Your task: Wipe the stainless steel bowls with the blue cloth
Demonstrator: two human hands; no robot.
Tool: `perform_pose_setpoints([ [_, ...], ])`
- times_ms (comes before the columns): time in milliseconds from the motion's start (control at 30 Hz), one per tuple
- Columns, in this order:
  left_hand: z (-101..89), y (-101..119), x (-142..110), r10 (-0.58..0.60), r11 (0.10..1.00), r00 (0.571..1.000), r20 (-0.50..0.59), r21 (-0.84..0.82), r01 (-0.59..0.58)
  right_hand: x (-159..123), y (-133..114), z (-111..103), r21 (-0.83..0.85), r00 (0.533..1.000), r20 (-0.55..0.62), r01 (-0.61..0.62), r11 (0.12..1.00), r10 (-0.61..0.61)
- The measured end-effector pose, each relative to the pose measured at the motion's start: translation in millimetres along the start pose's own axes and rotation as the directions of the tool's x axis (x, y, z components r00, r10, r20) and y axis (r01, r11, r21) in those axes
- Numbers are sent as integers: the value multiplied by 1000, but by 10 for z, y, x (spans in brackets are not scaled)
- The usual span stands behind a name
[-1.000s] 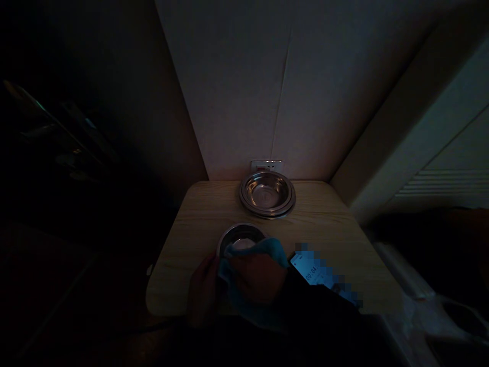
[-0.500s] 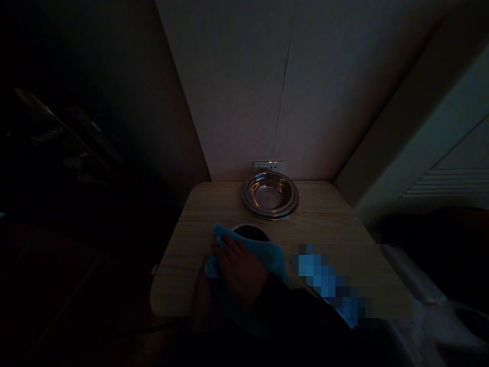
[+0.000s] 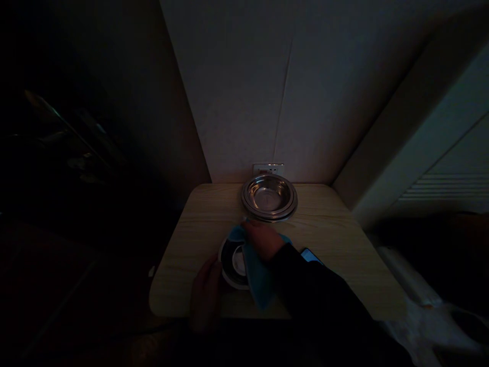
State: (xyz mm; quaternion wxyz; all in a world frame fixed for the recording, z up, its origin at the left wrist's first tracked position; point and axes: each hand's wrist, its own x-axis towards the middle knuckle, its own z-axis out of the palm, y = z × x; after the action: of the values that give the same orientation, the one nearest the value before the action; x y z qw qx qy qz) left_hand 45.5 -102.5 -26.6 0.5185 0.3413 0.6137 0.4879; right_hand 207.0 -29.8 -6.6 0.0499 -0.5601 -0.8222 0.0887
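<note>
A round metal bowl [image 3: 226, 270] sits near the front of the wooden table, its inside dark with a pale round centre. My left hand [image 3: 206, 288] grips the bowl's left rim, fingertips at the edge. In my right hand [image 3: 262, 238] is a blue cloth [image 3: 260, 278], pressed at the bowl's far right rim. The cloth drapes over the bowl's right side and hides that part. Behind my right hand stands a stack of shiny metal bowls [image 3: 269, 196]. Poor light blurs the fingers' detail.
The light wooden table [image 3: 187, 234] has rounded corners and backs onto a wall with a socket plate [image 3: 268, 168]. A phone with a lit screen [image 3: 311, 256] lies on it, partly behind my right sleeve. A pale slatted panel [image 3: 451, 183] stands at the right.
My right hand has moved with the cloth from the bowl's left side to its far right rim. More of the bowl's inside now shows. My left hand stays at the left.
</note>
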Motion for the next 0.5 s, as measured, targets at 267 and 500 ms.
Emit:
perform_pose_setpoints([
  [267, -44, 118, 41, -16, 991, 989, 146, 132, -4, 23, -130, -55, -10, 974, 58, 221, 975, -220],
  [500, -57, 139, 61, -15, 979, 991, 137, 204, -13, 45, -229, -35, 29, 936, 89, 338, 941, -339],
])
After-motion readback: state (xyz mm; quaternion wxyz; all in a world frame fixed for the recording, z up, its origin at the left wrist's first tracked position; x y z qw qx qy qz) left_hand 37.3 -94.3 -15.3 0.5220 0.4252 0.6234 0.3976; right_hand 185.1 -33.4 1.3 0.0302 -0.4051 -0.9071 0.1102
